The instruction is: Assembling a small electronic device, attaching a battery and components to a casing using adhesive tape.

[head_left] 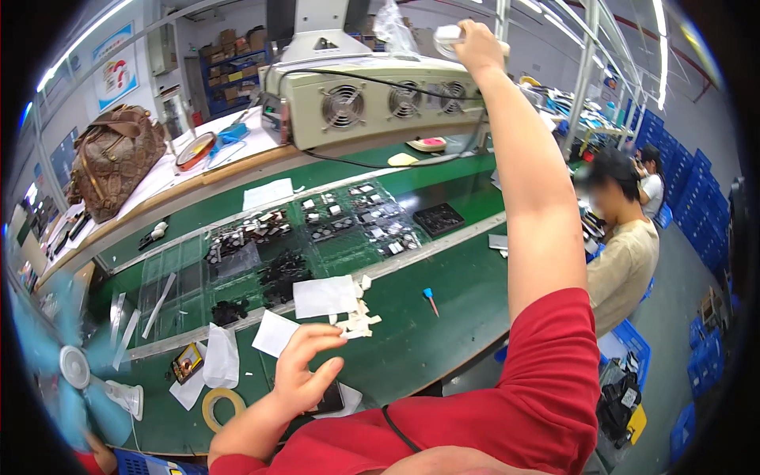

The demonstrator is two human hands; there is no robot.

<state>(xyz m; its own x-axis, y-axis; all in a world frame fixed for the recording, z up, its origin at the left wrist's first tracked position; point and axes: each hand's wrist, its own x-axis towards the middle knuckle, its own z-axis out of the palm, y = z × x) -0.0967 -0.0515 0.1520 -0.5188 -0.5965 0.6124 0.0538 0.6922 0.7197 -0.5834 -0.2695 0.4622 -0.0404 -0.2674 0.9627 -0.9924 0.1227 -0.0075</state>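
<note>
Held up high at the end of a stretched right arm, in the right hand (481, 49): a white, rounded object (448, 38), seen above the far end of the long pale machine (372, 109). Fingers wrapped close around the near side of it, palm mostly hidden. Too small and turned away to tell its exact kind. Judging by the one-handed hold, probably light; by the firm outline, likely stiff rather than soft. Perhaps a little slippery if smooth plastic, and hard to call fragile or sturdy. Best gripped around the rim or side, with fingers and thumb opposed.

Near the front edge of the bench, the left hand (307, 372): thumb and fingers spread apart, with nothing visible between, close to white paper (277, 332).

Below, a green bench (467, 321), crowded with clear plastic trays (164, 277), small white parts (388, 229), dark pieces (285, 273), a blue-handled tool (430, 294) and a yellow tape roll (209, 410). To the left, a blue fan (75, 368), blades blurred; on the ledge behind, a brown bag (119, 162).

Beyond, a bright workshop: a co-worker in a pale shirt (633, 249) to the right, stacked blue crates (677, 170) along the side, shelves of boxes (231, 70) at the back.
</note>
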